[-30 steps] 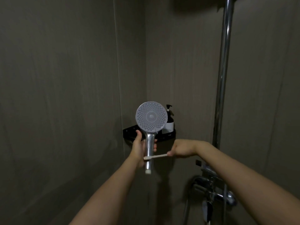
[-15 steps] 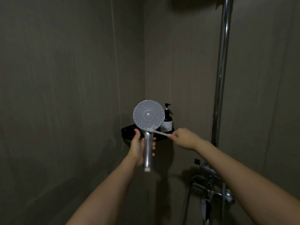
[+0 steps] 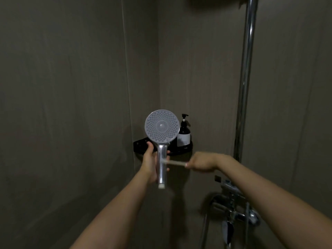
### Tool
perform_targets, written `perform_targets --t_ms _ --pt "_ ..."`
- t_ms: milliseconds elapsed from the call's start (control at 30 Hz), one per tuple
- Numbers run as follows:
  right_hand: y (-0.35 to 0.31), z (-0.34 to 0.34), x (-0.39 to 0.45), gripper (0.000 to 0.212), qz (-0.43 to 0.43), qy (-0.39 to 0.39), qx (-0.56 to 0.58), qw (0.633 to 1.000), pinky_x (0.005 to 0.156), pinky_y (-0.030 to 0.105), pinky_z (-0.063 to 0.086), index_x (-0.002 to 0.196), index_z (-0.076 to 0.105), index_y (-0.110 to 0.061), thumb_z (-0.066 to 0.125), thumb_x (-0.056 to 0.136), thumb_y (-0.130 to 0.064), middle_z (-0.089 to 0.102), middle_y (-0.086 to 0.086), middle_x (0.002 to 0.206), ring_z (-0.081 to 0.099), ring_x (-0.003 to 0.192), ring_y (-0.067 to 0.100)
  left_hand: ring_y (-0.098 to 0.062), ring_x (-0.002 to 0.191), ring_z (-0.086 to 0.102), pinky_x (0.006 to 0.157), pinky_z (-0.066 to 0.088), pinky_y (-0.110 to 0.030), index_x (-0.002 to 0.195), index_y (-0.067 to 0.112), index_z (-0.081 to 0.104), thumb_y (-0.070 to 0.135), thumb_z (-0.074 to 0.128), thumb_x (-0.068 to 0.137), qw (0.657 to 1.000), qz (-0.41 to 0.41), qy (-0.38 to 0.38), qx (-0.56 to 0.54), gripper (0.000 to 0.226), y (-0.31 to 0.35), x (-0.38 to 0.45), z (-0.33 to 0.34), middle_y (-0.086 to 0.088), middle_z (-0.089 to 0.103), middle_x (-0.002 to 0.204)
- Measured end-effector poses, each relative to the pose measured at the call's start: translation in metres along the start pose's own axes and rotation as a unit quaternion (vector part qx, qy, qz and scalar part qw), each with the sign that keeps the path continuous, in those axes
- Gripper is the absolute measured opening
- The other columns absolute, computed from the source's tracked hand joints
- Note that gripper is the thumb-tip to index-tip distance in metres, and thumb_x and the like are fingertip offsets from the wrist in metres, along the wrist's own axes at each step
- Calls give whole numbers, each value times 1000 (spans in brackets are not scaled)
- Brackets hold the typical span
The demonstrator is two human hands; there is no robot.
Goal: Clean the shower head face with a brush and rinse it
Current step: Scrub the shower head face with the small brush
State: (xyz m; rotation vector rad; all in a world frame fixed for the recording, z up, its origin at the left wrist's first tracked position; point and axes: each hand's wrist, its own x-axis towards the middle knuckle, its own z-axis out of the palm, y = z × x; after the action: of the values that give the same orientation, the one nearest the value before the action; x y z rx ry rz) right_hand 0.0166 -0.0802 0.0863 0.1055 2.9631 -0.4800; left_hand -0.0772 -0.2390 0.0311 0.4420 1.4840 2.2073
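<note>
The shower head (image 3: 162,125) is held upright by the left hand (image 3: 150,163), whose grip is wrapped round the chrome handle (image 3: 161,164); the thumb is laid up the handle's left side and fingertips are seen past its right edge. The round nozzle face is turned toward the camera, directly above that grip. The brush (image 3: 175,163) is pinched at its near end by the right hand (image 3: 202,162), whose fingers are curled about it. From that grip the brush is stretched leftward, roughly level, and its blurred tip is laid across the handle just beside the left hand's fingers, well below the nozzle face. Behind the left grip a black corner shelf (image 3: 181,150) is fixed, with a dark pump bottle (image 3: 184,133) stood on it. Below the right forearm a chrome mixer tap (image 3: 233,205) is seen, and above it a vertical rail (image 3: 246,78).
</note>
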Motion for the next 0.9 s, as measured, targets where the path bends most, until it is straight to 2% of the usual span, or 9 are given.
perform_targets --t_ms 100,300,400,467,567,633,700,800,900 --pt "-2 7 -9 40 37 -146 -24 988 50 24 30 60 48 -17 49 93 -40 43 0 57 37 49 13 -19 62 50 58 41 -28 93 4 60 70 12 88 1000 -5 19 -7 81 0 2 -5 -9 54 70" --pt "-6 10 -6 34 -26 -41 -101 994 68 25 37 70 61 -16 51 93 -39 50 -2 68 47 75 16 -15 60 44 56 36 -27 87 10 55 39 30 98 998 -13 55 0 40 1 3 2 -4 48 67" --pt "8 -3 -12 42 4 -16 -150 989 55 24 33 55 45 -25 48 93 -43 42 -7 62 43 63 12 -14 60 44 56 36 -27 86 10 54 36 30 99 998 -15 65 3 37 3 5 -2 -3 48 67" --pt "8 -1 -13 44 -28 -13 -134 990 59 27 37 53 48 -24 50 92 -45 44 -8 59 42 57 9 -14 61 45 57 37 -27 87 10 54 37 31 99 998 -16 69 -1 37 3 6 -4 -3 48 68" --pt "-5 16 -9 35 -81 15 -201 976 68 31 42 79 66 -23 47 91 -49 58 -2 75 53 73 16 -14 60 43 57 35 -27 84 10 52 37 30 100 997 -20 69 -7 38 1 7 0 -3 47 67" --pt "-4 10 -8 40 -45 78 -251 964 68 30 41 98 67 -20 43 92 -50 63 5 94 57 86 21 -14 60 42 57 34 -26 84 10 52 37 29 100 998 -23 66 -5 38 0 7 -1 -3 46 67" --pt "4 -3 -13 43 -1 116 -254 960 69 31 42 103 66 -17 40 94 -50 61 5 92 58 86 22 -14 61 43 58 35 -27 85 11 52 37 29 100 997 -26 66 5 38 2 6 -4 -3 47 67" --pt "-4 -5 -17 39 -65 70 -246 964 70 31 43 102 68 -22 43 92 -51 59 0 81 52 80 17 -15 61 45 58 37 -27 84 11 53 37 31 99 997 -33 73 12 38 0 8 -6 -3 48 68" --pt "-17 11 -12 38 -106 53 -287 951 69 30 40 105 66 -22 43 93 -49 65 6 101 59 94 22 -15 61 46 58 38 -28 84 11 55 39 32 98 996 -44 82 10 39 -7 12 -4 -3 49 68"
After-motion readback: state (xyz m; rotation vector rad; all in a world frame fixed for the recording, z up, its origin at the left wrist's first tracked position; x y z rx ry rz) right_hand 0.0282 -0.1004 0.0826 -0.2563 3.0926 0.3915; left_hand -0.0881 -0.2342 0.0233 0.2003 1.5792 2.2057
